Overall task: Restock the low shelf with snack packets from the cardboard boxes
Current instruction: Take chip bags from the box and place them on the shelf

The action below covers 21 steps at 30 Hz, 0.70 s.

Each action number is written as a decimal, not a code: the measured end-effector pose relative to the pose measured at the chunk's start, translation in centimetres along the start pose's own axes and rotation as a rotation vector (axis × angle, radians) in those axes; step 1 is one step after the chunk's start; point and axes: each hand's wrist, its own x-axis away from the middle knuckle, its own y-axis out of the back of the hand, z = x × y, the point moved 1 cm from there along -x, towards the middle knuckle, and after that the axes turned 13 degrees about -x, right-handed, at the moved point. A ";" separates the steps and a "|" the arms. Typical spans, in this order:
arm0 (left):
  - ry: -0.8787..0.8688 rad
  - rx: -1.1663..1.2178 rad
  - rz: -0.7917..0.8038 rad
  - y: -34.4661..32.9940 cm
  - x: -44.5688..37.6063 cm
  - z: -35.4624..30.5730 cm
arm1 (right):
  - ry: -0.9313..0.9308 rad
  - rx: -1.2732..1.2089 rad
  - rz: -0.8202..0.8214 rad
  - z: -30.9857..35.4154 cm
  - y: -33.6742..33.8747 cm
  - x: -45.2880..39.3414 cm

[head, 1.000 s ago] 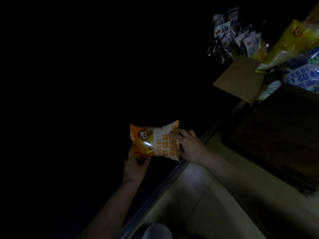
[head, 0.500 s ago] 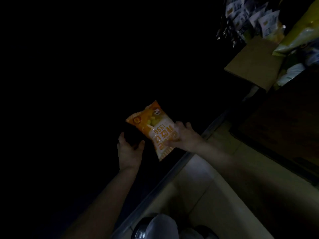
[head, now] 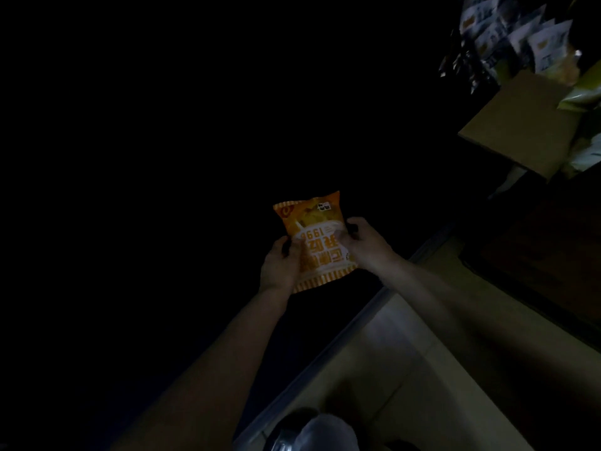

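Head view: the orange snack packet (head: pixel 313 240) was held upright between both hands, its printed face toward the camera and its striped lower seam nearest the wearer. The left hand (head: pixel 279 266) gripped the packet's left edge and the right hand (head: pixel 364 242) its right edge, fingers curled round the film. Half a second before, the packet had hung tilted from the right hand alone while the left hand hovered apart beneath it; the left hand had since closed on it and the packet had been squared up, probably for placing. The shelf ahead lay in darkness and could not be made out. A cardboard box (head: pixel 520 125) of further packets (head: pixel 520 37) stood well apart, upper right.
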 end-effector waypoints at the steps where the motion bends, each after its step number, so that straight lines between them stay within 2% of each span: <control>1: 0.014 0.000 0.019 0.2 -0.4 -0.1 | 0.011 0.021 -0.012 0.2 -0.5 -0.2; 5: 0.072 0.069 0.101 1.9 1.4 0.7 | -0.006 -0.071 0.015 0.3 -1.8 0.5; 11: 0.094 0.274 0.099 6.3 7.1 4.8 | 0.012 -0.011 0.218 4.1 -4.8 3.9; 16: 0.091 0.351 -0.038 12.6 9.9 8.9 | 0.043 0.098 0.455 8.5 -10.6 7.5; 19: 0.046 0.313 -0.197 17.1 10.6 11.5 | -0.003 0.001 0.597 10.2 -14.7 9.1; 21: 0.048 0.311 -0.287 19.8 10.2 13.4 | -0.029 -0.070 0.622 10.9 -17.9 9.5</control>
